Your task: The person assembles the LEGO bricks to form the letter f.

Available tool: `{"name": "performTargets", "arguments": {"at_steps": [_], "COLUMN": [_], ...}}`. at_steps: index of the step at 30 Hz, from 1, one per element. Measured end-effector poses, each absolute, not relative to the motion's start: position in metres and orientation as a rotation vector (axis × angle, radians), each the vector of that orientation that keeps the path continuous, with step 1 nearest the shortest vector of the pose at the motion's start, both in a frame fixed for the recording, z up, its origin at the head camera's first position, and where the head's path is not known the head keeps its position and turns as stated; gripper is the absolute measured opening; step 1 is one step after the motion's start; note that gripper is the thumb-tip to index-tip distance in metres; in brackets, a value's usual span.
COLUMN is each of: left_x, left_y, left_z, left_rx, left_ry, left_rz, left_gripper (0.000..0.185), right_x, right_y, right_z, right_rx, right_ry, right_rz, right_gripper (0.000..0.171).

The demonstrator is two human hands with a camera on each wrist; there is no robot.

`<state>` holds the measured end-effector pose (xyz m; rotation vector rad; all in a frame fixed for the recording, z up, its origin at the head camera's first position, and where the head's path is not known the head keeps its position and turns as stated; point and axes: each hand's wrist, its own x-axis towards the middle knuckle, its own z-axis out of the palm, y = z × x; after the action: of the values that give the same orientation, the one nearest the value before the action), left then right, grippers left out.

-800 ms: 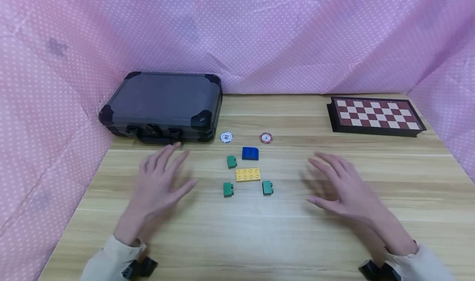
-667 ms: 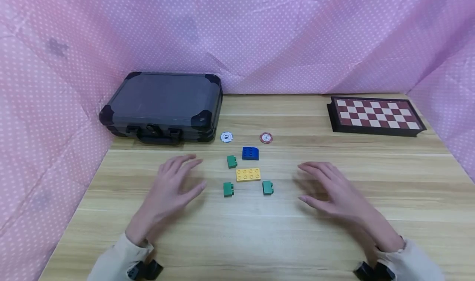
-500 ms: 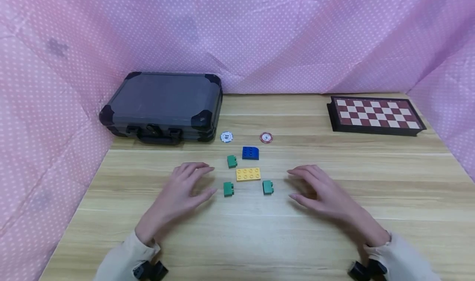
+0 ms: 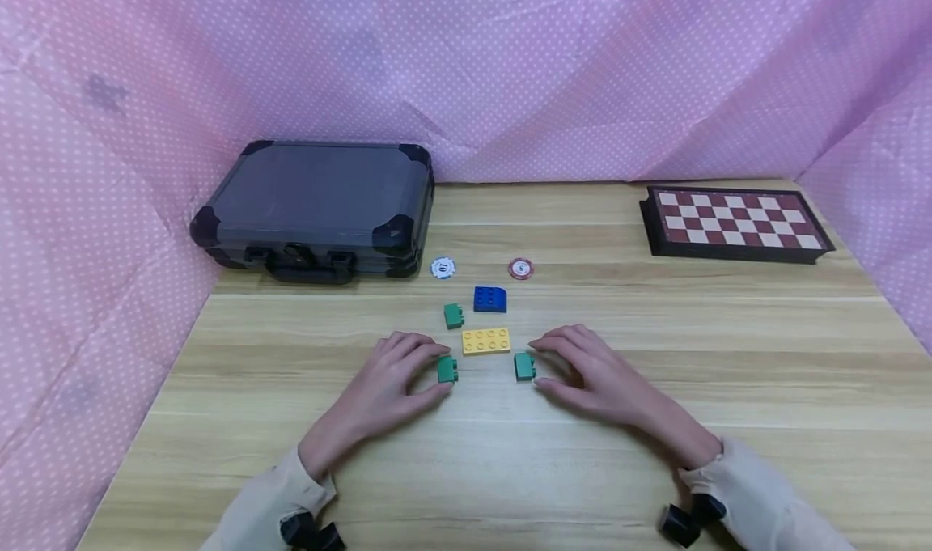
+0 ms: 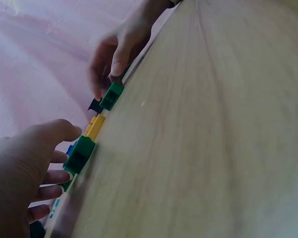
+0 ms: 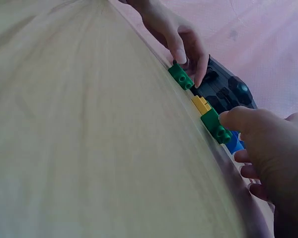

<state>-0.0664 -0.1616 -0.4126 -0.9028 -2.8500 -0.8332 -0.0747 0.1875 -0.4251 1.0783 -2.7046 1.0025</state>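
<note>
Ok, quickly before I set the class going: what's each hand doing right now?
Left hand: open, astride the near-left green brick; contact unclear.
Right hand: open, beside the near-right green brick; contact unclear.

The left green brick (image 4: 447, 370) and the right green brick (image 4: 523, 366) are small blocks lying on their sides, their two studs toward the right edge of the bench (image 4: 495, 462), hollow undersides toward its left edge. They sit apart, about level, well in from the far edge.
</note>
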Motion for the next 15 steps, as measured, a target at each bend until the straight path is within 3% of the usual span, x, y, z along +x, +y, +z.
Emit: {"name": "performTargets", "arguments": {"at_steps": [15], "left_x": [-0.068], "left_y": [-0.1544], "left_z": [-0.4201], "left_rx": [-0.923], "left_ry": [-2.805], "left_rz": [-0.869], "left_gripper": [0.037], "right_x": [-0.0778], "right_y": [0.1785], "right_z": [-0.427], "right_rx": [1.109], "right_ry": [-2.66], "right_rz": [0.984], "right_gripper": [0.043]}}
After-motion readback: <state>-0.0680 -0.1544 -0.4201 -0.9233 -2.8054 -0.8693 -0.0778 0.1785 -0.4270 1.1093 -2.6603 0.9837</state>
